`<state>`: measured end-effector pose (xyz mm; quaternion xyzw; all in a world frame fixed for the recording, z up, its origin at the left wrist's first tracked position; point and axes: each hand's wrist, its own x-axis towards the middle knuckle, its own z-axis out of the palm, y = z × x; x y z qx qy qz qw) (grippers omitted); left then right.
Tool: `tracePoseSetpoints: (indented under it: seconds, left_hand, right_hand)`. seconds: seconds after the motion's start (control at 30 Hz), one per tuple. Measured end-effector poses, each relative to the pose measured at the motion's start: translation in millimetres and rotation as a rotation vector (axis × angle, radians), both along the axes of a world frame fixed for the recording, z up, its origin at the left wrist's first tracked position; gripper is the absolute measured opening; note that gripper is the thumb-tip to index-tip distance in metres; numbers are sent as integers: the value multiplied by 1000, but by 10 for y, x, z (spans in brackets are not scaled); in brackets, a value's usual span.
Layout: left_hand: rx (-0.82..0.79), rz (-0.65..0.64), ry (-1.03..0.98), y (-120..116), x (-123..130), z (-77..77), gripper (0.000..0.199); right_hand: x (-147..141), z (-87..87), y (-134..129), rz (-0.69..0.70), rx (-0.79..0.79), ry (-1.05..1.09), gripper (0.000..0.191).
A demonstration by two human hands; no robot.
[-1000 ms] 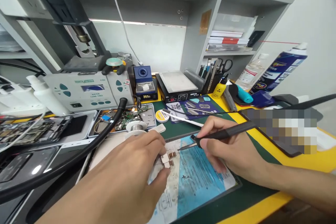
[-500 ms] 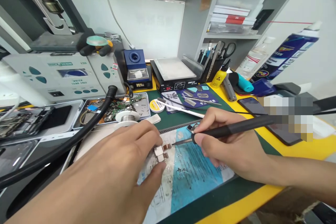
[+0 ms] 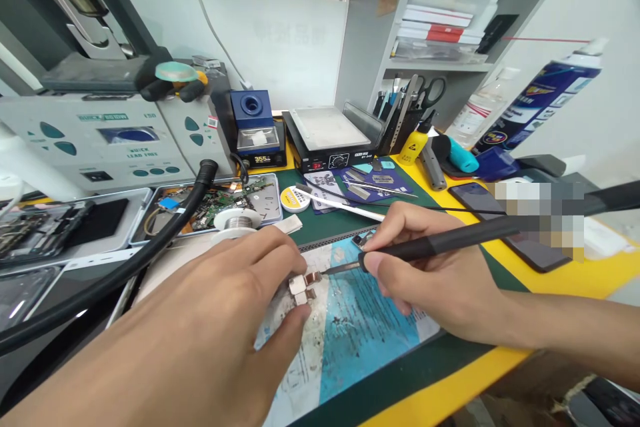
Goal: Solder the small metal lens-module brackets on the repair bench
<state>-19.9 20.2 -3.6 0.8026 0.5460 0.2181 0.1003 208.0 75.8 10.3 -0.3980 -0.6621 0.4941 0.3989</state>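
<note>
My left hand (image 3: 235,300) grips a small white part with copper-brown flat ends (image 3: 299,285) between thumb and forefinger, low over a stained blue-and-white sheet (image 3: 370,340). In my right hand (image 3: 425,267) is a soldering iron (image 3: 435,238), held like a pen with its handle slanting up to the right. Its pointed metal tip reaches the upper brown end of the part; whether they touch I cannot tell. Beside my right fingertips lies a small dark metallic piece (image 3: 361,239), partly hidden.
A solder spool (image 3: 237,221) stands just beyond my left hand. Behind it is a tray of circuit boards (image 3: 265,197). A black hose (image 3: 185,227) crosses the left side. At the back stand a soldering station (image 3: 257,147) and a hot plate (image 3: 327,133). A phone (image 3: 540,250) lies right.
The whole view has shifted slightly, so things sit a little further left. Both hands keep their grips, and the iron's tip stays at the part's brown end.
</note>
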Motion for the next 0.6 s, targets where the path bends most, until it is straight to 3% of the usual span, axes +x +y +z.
tracePoseSetpoints:
  seconds: [0.2, 0.6]
  left_hand:
    - [-19, -68, 92, 35, -25, 11, 17]
    - [-25, -56, 128, 14, -7, 24, 13]
  right_hand:
    - [1, -7, 1, -4, 21, -15, 23]
    - [0, -4, -2, -2, 7, -10, 23]
